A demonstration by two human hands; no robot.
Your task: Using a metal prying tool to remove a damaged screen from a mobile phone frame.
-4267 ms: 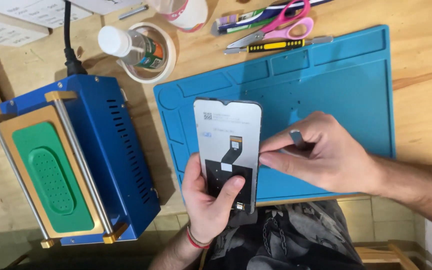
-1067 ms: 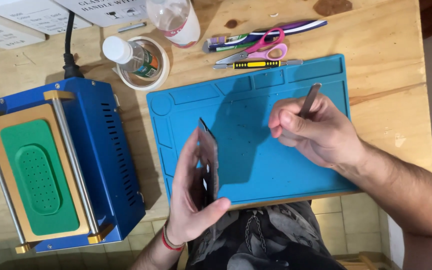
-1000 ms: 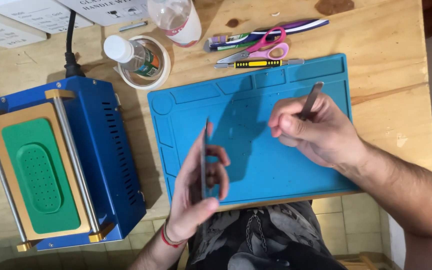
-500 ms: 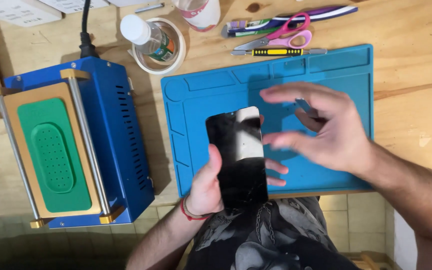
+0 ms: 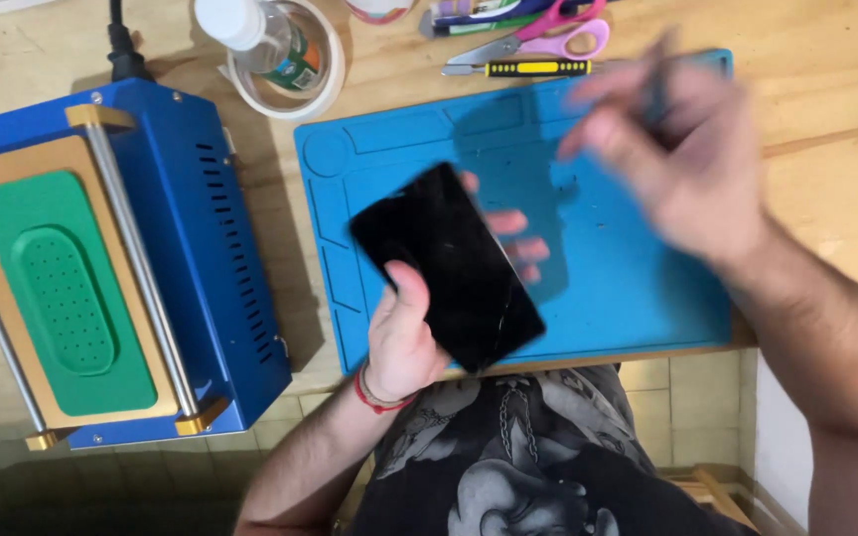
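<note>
Warm, even light falls from above, leaving soft shadows beside the blue machine (image 5: 151, 258) on the bench (image 5: 826, 99). The right hand (image 5: 682, 164) is smeared by motion blur. The dark phone screen (image 5: 446, 266) stays sharp, with faint glare.

Phone screen (image 5: 446, 266) now tilted, right hand (image 5: 682, 159) higher.

Two hands counted: left hand (image 5: 404, 333) gripped one black phone screen (image 5: 447, 266); right hand (image 5: 682, 159), blurred, pinched one thin dark tool (image 5: 655, 87). Under the grip: one blue work mat (image 5: 608, 298). Left of the grip: one blue machine (image 5: 111, 258) carrying one green pad (image 5: 62, 298). Beyond the grip, along the table's far edge: one tape roll (image 5: 335, 65), one clear bottle (image 5: 260, 35) inside it, one pair of pink-handled scissors (image 5: 548, 42), one yellow-handled tool (image 5: 523, 68). One red wristband (image 5: 374, 397).
</note>
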